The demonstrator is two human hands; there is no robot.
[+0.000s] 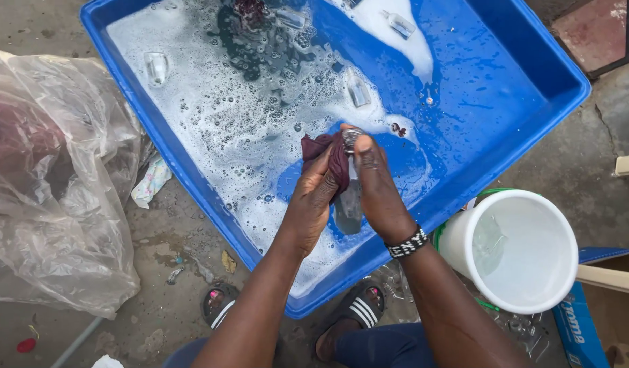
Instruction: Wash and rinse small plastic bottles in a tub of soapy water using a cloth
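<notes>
Two hands meet over the near half of a blue tub [505,82], working one small clear glass bottle [350,187] between them. The bottle stands nearly upright, its metal-ringed neck poking out at the top. The right hand [377,184] is closed around the bottle's far side, fingers curled over the neck. The left hand [313,197] is closed too, pressing a dark maroon cloth [331,153] against the bottle's other side. A black-and-white beaded bracelet [407,244] circles the right wrist.

Soapy water with white foam [219,116] fills much of the tub, and more small clear bottles [358,92] lie in it, well apart from the hands. Just beside the tub's near right corner stands a white bucket [532,286]. On the concrete floor [601,184] to the left sits a crumpled clear plastic bag [62,197]. Below the tub, striped black sandals [362,307] show.
</notes>
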